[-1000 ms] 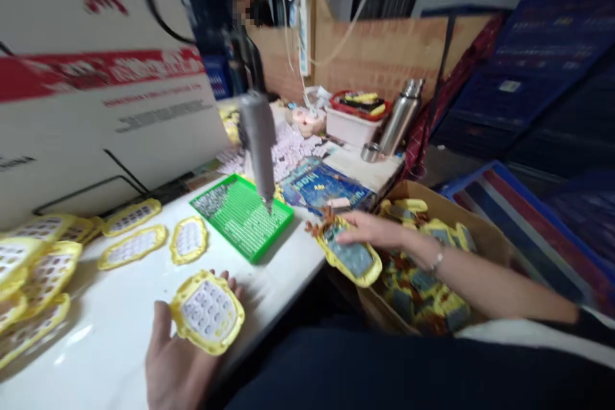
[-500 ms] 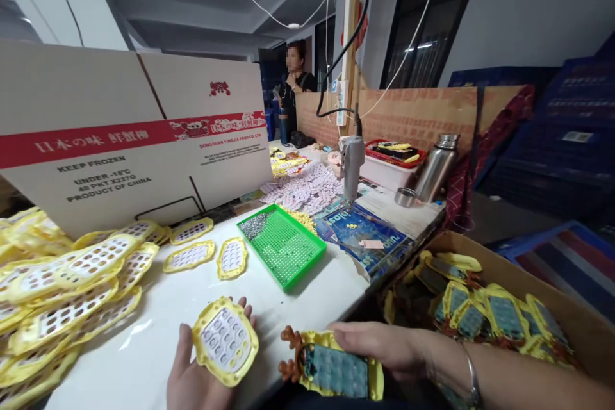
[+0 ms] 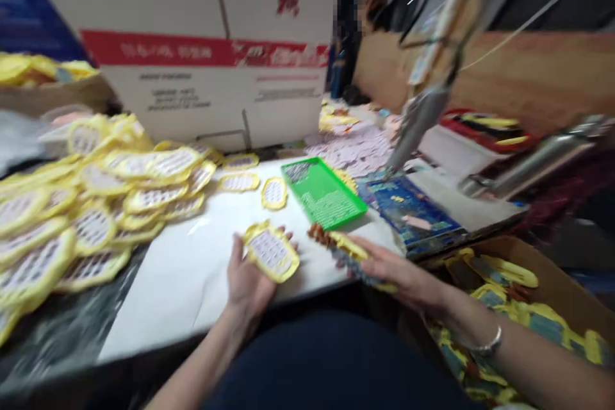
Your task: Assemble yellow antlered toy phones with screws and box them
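Observation:
Palm up over the front of the white work surface (image 3: 163,288), my left hand (image 3: 247,285) holds a yellow plastic toy front panel (image 3: 273,253) with rows of pale keys. Its thumb is on one side and its fingertips show past the other. My right hand (image 3: 387,266) grips a yellow toy casing half (image 3: 352,246) with brown antler shapes at one end. That casing is tilted, its greenish-grey side turned downward. The two pieces are apart. Behind them lies a green perforated tray (image 3: 327,195) with small metal parts at its far end.
Many yellow panels (image 3: 96,224) are heaped at left, and a few lie singly near the tray. A white carton (image 3: 192,102) stands behind. A grey electric screwdriver (image 3: 418,125) hangs over a blue mat (image 3: 408,211). At lower right, a cardboard box (image 3: 571,269) holds yellow casings.
The view has swung left and downward. The casing in my right hand has tipped from face-up to edge-on. My left hand still holds the panel.

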A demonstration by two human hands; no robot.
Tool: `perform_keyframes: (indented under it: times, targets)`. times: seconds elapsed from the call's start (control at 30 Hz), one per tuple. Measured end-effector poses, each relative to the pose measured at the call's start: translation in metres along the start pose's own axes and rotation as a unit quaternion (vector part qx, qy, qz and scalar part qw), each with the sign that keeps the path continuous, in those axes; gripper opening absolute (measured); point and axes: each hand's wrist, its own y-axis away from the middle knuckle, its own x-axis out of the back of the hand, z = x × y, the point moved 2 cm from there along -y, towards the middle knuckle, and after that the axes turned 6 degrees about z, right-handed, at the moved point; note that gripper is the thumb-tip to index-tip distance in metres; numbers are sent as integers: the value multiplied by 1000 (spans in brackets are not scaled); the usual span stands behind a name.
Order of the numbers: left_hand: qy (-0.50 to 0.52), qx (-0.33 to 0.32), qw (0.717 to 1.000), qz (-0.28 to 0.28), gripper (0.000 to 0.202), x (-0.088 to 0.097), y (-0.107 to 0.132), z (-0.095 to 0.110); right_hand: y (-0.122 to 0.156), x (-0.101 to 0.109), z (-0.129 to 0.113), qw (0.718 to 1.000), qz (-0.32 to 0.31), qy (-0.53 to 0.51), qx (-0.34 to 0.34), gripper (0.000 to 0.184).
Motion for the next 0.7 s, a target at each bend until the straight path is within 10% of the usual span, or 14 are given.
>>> perform_keyframes:
  times: [0.3,0.7]
  targets:
    - [25,-60,995,-74,61,-24,-2,-13,-75,-50,-13,880,61,375,286,64]
    - [-43,-120,985,-117,72,-11,-6,-18,-86,-63,3,808,94,457,361,67]
